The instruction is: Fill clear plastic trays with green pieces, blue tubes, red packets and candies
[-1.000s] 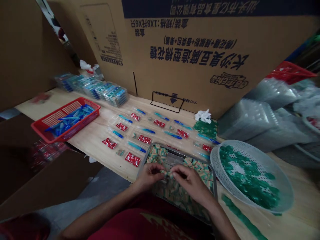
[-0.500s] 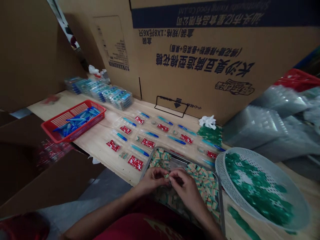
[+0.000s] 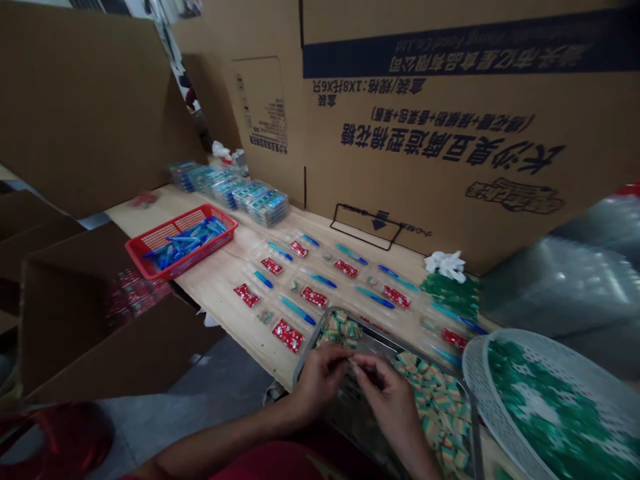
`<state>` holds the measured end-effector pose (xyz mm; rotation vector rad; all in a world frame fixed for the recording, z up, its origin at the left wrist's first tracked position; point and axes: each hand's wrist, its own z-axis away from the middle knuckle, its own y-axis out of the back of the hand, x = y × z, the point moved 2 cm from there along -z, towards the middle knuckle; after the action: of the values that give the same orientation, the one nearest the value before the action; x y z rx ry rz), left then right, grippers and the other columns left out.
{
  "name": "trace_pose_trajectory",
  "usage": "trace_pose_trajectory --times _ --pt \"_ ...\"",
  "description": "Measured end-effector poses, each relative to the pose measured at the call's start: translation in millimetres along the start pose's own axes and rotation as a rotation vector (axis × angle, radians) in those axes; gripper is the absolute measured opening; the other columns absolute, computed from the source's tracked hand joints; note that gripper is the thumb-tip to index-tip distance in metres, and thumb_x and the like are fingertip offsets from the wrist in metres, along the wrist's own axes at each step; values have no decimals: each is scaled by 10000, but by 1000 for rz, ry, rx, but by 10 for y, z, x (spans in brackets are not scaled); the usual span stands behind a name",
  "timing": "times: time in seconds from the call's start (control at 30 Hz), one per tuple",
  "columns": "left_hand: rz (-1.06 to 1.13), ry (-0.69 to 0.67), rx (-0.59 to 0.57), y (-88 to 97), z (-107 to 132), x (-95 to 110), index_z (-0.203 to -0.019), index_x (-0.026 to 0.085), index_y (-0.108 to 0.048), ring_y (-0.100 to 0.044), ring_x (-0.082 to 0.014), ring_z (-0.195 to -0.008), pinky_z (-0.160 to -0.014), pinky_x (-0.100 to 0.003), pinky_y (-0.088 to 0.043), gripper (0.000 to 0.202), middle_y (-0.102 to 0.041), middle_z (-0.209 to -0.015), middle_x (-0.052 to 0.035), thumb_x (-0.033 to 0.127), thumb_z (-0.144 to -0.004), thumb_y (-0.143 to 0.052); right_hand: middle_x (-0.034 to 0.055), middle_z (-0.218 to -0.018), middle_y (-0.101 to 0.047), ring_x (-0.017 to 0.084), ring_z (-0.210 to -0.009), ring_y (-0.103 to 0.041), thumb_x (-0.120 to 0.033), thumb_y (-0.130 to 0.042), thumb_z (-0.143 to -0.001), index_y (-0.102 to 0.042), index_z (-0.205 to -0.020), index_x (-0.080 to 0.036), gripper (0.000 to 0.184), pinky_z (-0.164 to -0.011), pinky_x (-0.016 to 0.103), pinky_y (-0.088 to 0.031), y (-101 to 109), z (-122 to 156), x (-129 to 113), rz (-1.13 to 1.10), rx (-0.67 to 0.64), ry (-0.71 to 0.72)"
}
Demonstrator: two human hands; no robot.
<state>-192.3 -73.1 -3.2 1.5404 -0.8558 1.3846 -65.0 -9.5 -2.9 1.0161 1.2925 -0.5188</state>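
Observation:
My left hand [image 3: 320, 377] and my right hand [image 3: 387, 393] meet over a metal tray [image 3: 313, 343] full of small striped candy pieces [image 3: 440, 410]. Both hands have their fingers pinched together on a small striped piece between them. Beyond the tray, clear plastic packs [image 3: 320, 293] lie in rows on the wooden table [image 3: 220, 287]; each pack shows a blue pen and a red packet. A round white perforated basket [image 3: 480, 393] holding green pieces sits to the right of my right hand.
A red mesh basket [image 3: 150, 243] with blue pens stands at the left. Stacked filled packs [image 3: 250, 197] lie behind it. A big printed cardboard box [image 3: 450, 133] walls the back. Open cartons [image 3: 100, 313] stand left of the table. Clear plastic bags [image 3: 560, 280] lie at the right.
The view has swung left and down, so everything shifted right in the picture. My hands stay together over the tray, working a small striped piece between the fingertips.

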Motion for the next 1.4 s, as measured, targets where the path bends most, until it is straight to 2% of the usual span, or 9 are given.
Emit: trace_pose_trajectory --times 0.17,0.27,0.33,0.43,0.53,0.63,0.93,1.13,1.4 --pt "4 84 -42 -64 42 -99 -884 156 -719 -617 -214 -786 -710 -299 -467 209 -698 -839 -87 221 -720 -607 92 -828 -700 236 -767 -663 -451 -629 -710 -652 -826 -183 292 -676 328 -558 -51 26 141 -93 -6 -116" --pt "115 182 -78 102 -9 -155 -874 138 -710 -607 -174 -680 -618 -253 -463 226 -697 -776 -58 233 -677 -653 97 -868 -709 241 -794 -672 -482 -645 -680 -656 -845 -186 339 -684 319 -568 -75 47 149 -153 -61 -175" --pt "90 196 -8 489 -128 -130 -885 134 -699 -596 -147 -638 -588 -229 -458 246 -689 -738 -39 200 -649 -671 96 -902 -711 243 -823 -672 -496 -656 -662 -663 -869 -193 368 -701 312 -568 -49 51 123 -155 -96 -198" --pt "-283 240 385 1455 -384 -55 -821 129 -691 -582 -129 -601 -573 -218 -452 207 -666 -666 -17 134 -615 -675 88 -881 -715 245 -811 -673 -531 -660 -634 -678 -850 -202 394 -697 303 -567 60 33 113 -108 -84 -210" --pt "-432 280 537 2308 -630 -56 -717 110 -673 -557 -126 -577 -575 -229 -425 105 -647 -618 -19 93 -619 -639 79 -822 -715 244 -763 -670 -567 -651 -614 -690 -795 -208 403 -671 297 -564 163 10 174 -60 -41 -211" --pt "-569 328 565 2703 -774 -147 -590 122 -643 -539 -137 -551 -557 -236 -397 78 -621 -544 -6 47 -588 -621 76 -812 -711 242 -763 -662 -568 -640 -629 -692 -795 -208 399 -666 292 -554 174 18 242 -49 -71 -213" --pt "-870 326 428 2568 -829 -155 -714 87 -638 -547 -169 -799 -769 -251 -375 107 -617 -728 -32 60 -707 -535 56 -794 -672 201 -753 -613 -444 -545 -779 -652 -833 -183 287 -691 293 -483 298 113 121 50 -70 -134" --pt "-1045 318 460 2565 -835 -226 -777 107 -611 -531 -195 -791 -725 -263 -380 123 -578 -717 -39 208 -767 -541 53 -816 -645 191 -763 -596 -320 -472 -834 -625 -852 -179 208 -681 289 -451 512 120 118 259 -3 -58" --pt "-1200 252 468 2508 -777 -285 -808 126 -593 -474 -157 -744 -724 -250 -389 169 -483 -735 -21 230 -820 -461 77 -904 -590 202 -833 -563 -182 -484 -836 -617 -874 -176 138 -723 294 -419 89 -59 -46 752 -204 44"
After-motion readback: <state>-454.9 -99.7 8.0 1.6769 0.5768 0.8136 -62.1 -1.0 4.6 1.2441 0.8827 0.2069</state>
